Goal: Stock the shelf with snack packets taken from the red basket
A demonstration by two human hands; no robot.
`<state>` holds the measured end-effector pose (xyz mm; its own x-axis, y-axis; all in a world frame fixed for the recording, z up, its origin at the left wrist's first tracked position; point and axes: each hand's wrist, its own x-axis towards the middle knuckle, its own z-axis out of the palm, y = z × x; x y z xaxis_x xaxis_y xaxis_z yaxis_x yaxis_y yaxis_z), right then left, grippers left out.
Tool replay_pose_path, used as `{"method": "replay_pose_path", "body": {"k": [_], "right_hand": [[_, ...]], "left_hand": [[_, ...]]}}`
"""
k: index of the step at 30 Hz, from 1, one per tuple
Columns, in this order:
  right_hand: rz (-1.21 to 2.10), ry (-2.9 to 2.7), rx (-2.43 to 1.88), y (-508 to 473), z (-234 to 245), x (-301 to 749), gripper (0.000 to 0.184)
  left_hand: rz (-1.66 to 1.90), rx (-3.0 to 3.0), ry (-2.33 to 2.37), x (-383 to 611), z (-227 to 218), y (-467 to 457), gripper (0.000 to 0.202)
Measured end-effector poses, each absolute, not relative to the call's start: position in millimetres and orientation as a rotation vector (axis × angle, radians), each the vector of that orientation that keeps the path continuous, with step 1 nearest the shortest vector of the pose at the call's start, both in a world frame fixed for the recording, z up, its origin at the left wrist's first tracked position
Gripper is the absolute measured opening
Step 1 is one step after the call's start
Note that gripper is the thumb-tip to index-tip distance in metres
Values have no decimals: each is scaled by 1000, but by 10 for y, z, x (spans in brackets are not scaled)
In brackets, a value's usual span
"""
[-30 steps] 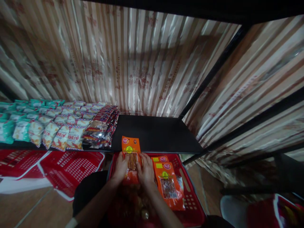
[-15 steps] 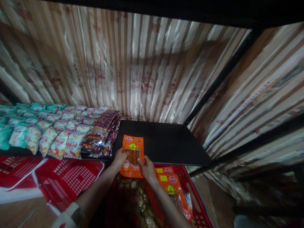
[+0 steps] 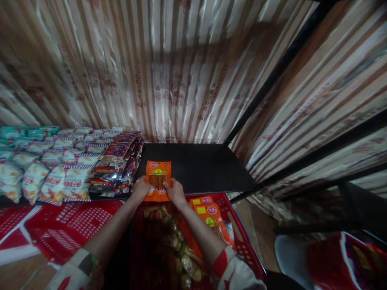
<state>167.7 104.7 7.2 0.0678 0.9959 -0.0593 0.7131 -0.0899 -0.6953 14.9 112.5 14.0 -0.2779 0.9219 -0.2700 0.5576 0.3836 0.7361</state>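
Both hands hold one orange snack packet (image 3: 157,178) at the front edge of a black shelf (image 3: 199,167). My left hand (image 3: 140,189) grips its lower left side and my right hand (image 3: 174,192) its lower right side. The packet lies flat, its top pointing toward the back of the shelf. Just left of it stands a row of dark red packets (image 3: 116,163). Below my arms is a red basket (image 3: 242,245) with more orange packets (image 3: 211,215) and wrapped snacks (image 3: 178,245).
White-and-red snack bags (image 3: 63,177) and teal bags (image 3: 27,133) fill the shelf's left part. Empty red baskets (image 3: 60,229) lie on the floor at left. A striped curtain (image 3: 169,76) backs the shelf. A black frame post (image 3: 272,76) rises at right.
Both hands lifted the orange packet out of the red basket and carried it forward onto the front of the black shelf, beside the dark red packets.
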Motion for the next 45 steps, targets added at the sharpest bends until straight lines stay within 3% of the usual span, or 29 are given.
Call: {"method": "replay_pose_path", "body": {"k": [9, 18, 25, 34, 45], "right_hand": [[790, -1732, -1912, 1082, 15, 1664, 13], [785, -1683, -1844, 1373, 59, 1621, 7], [722, -1642, -1869, 1728, 32, 1562, 8], [618, -1623, -1866, 2212, -88, 1473, 17], [608, -1588, -1884, 2624, -99, 1359, 11]], "left_hand": [[452, 1438, 2063, 118, 160, 1125, 34], [478, 1473, 2131, 167, 193, 1304, 48], [503, 1701, 2168, 290, 169, 1456, 39], [473, 1804, 2251, 426, 37, 1674, 46], [579, 1949, 2215, 413, -165, 2047, 49]]}}
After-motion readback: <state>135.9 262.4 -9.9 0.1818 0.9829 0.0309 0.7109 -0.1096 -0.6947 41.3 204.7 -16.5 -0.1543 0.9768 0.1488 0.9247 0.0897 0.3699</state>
